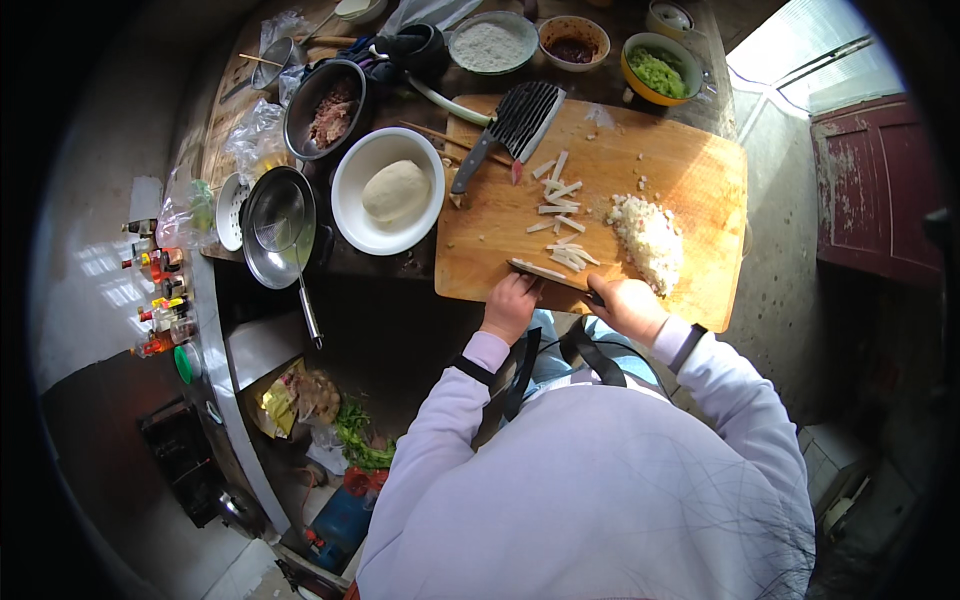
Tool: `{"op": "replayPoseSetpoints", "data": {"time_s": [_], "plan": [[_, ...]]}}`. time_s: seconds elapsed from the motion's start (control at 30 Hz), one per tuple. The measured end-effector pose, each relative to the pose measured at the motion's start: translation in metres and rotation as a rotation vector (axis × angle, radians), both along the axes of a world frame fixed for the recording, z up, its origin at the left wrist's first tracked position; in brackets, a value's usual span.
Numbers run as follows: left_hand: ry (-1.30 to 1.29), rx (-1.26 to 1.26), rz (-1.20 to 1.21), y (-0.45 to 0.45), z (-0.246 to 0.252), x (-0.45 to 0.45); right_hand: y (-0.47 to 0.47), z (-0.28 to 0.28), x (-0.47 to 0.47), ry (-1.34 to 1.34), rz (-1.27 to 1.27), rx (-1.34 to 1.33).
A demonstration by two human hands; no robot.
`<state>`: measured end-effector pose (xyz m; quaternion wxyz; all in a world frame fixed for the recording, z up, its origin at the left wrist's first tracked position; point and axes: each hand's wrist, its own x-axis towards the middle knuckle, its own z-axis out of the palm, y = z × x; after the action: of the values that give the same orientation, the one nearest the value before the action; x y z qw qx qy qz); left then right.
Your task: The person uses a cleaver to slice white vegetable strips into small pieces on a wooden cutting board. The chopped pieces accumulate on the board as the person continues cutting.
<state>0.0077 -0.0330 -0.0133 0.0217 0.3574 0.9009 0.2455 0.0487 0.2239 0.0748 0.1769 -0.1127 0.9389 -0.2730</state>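
My right hand (627, 304) grips the dark handle of a kitchen knife (555, 274) at the near edge of a wooden cutting board (480, 247). Pale cut pieces lie along the blade. At the blade's left end is my left hand (511, 306), its fingers bent by the blade; what they hold is hidden. Just beyond the knife, pale vegetable sticks (559, 208) lie scattered. A heap of finely chopped white vegetable (651, 244) is to their right. Across the board's far left part rests a cleaver (517, 124) with a grey handle, beside a leek or scallion stalk (450, 101) and chopsticks (431, 133).
Left of the board stand a white bowl (343, 187) with dough, a metal bowl (289, 124) with minced meat and a strainer (277, 221) over a metal basin. Beyond it are bowls of flour (491, 43), dark sauce (571, 49) and chopped greens (656, 73).
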Motion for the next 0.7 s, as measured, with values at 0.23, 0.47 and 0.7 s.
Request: {"op": "replayPoseSetpoints", "data": {"time_s": [0.23, 0.47, 0.7], "plan": [[0.037, 0.182, -0.054, 0.015, 0.005, -0.005, 0.014, -0.012, 0.019, 0.127, -0.346, -0.308], [-0.082, 0.237, 0.033, 0.031, 0.032, -0.028, 0.045, 0.010, 0.029, -0.260, -0.783, -0.913], [-0.105, 0.197, -0.092, 0.064, 0.038, -0.077, 0.055, 0.017, 0.045, -0.767, -0.952, -1.538]]}}
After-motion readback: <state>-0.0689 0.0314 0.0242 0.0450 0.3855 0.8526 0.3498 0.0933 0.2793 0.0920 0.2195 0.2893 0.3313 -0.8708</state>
